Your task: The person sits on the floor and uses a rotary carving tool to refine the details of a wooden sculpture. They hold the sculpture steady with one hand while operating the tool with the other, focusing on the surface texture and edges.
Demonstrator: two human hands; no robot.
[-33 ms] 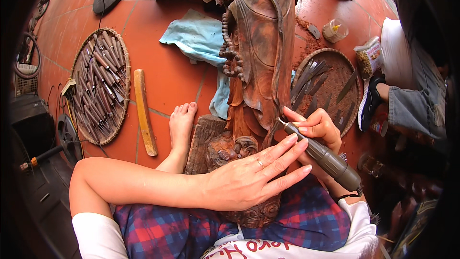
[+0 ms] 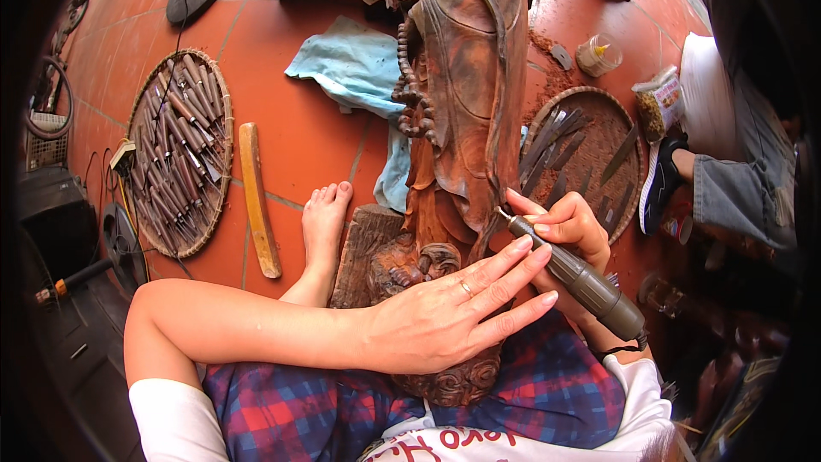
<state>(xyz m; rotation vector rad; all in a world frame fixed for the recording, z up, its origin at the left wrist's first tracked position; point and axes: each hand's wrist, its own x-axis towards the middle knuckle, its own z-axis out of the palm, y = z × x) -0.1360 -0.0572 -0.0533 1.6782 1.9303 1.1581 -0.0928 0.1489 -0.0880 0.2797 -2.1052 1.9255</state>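
A carved wooden statue [image 2: 466,85] with draped robes and a string of beads lies lengthwise before me, its carved base against my lap. My right hand [image 2: 575,227] is closed round a dark rotary carving handpiece [image 2: 590,287], whose thin metal bit points up-left at the statue's lower robe edge; whether it touches cannot be told. Across the base reaches my left hand [image 2: 457,316], fingers stretched and spread, a ring on one. Its fingertips lie beside the front of the handpiece, seemingly resting against it. The palm hides part of the carved base.
Left stands a round basket of wooden-handled chisels [image 2: 180,154], beside a wooden stick [image 2: 259,201]. A blue cloth [image 2: 346,64] lies by the statue. To the right are a basket with flat files [image 2: 629,154], a jar [image 2: 599,55], a snack bag [image 2: 658,103] and another person's shoes [image 2: 657,184].
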